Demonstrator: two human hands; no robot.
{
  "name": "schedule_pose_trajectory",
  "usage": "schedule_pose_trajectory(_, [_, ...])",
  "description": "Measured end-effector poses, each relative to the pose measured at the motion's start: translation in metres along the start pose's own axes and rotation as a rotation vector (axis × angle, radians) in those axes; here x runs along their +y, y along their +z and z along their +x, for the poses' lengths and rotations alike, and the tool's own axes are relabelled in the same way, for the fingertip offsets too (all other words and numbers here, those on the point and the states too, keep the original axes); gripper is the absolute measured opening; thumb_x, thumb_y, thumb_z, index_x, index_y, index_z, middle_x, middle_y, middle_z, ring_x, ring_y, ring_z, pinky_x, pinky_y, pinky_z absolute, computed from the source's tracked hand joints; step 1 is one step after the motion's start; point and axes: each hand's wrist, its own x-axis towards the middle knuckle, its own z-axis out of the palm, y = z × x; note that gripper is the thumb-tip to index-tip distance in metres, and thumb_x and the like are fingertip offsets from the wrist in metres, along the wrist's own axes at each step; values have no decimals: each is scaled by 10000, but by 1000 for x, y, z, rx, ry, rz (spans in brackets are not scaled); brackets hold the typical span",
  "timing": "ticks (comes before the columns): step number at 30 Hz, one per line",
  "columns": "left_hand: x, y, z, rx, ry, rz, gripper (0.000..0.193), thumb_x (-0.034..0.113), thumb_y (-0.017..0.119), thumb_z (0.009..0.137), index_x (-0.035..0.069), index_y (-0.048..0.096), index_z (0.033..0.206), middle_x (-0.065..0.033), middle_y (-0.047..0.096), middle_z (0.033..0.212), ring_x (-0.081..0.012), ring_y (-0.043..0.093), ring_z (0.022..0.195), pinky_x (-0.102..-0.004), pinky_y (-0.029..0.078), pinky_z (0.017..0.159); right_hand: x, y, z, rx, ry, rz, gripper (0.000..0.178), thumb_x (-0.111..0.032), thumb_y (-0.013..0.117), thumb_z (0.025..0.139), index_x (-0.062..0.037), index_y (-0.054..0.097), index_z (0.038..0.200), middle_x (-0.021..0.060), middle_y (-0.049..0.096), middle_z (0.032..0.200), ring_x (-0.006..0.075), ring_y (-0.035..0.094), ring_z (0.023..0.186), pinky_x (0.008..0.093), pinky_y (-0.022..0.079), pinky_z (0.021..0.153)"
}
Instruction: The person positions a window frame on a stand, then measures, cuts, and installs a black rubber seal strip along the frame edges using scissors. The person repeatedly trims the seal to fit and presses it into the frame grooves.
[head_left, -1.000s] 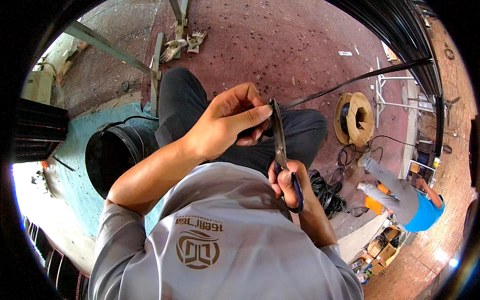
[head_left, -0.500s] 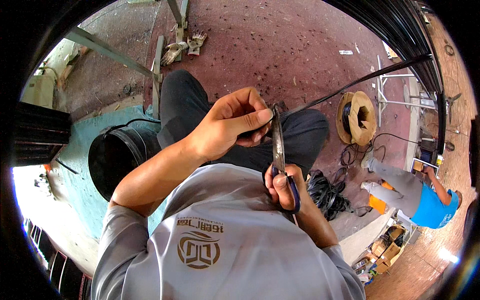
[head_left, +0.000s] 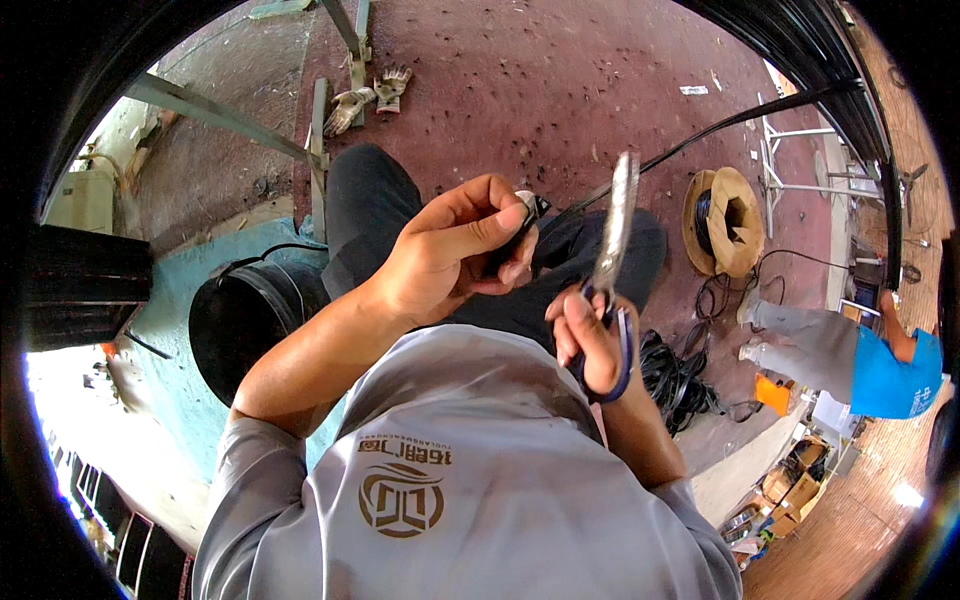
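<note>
My left hand [head_left: 455, 245] is closed on a black strip [head_left: 535, 207], pinching its end between thumb and fingers; most of the held part is hidden in the palm. In my right hand [head_left: 592, 342] is a pair of scissors [head_left: 615, 225] with blue handles, fingers through the loops. Their blades look closed and point up and away, apart from the held end. Behind the blades a long black band [head_left: 740, 118] runs to the upper right. Whether it still joins the piece in my left hand, I cannot tell.
A black bucket [head_left: 235, 330] stands left of my legs. On the right are a cardboard spool [head_left: 738, 222], a heap of black strips [head_left: 672, 380] and a person in a blue shirt [head_left: 890, 365]. Work gloves [head_left: 392, 88] lie ahead by a metal frame [head_left: 215, 115].
The scissors have come off the black strip and swung right, their blades now apart from it. My left hand keeps its pinch near the same place. The person at right has shifted outward.
</note>
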Motion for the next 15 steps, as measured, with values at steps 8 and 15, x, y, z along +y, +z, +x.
schedule_pose_trajectory(8, [-3,5,-6,45,-149,181,184,239,597,1001,96,489,961,-72,550,788,-115,479,601,-222,287,461,-42,13,26,116,-86,173,378,-335,725,907,31,642,952,-2,517,614,88,494,519,245,390,493])
schedule_pose_trajectory(15, [-2,9,-12,16,-134,332,187,233,609,1002,85,496,991,-53,556,791,-93,466,591,-218,275,460,-40,6,37,101,-180,79,246,-235,691,920,9,667,931,-1,566,667,88,511,534,237,389,499])
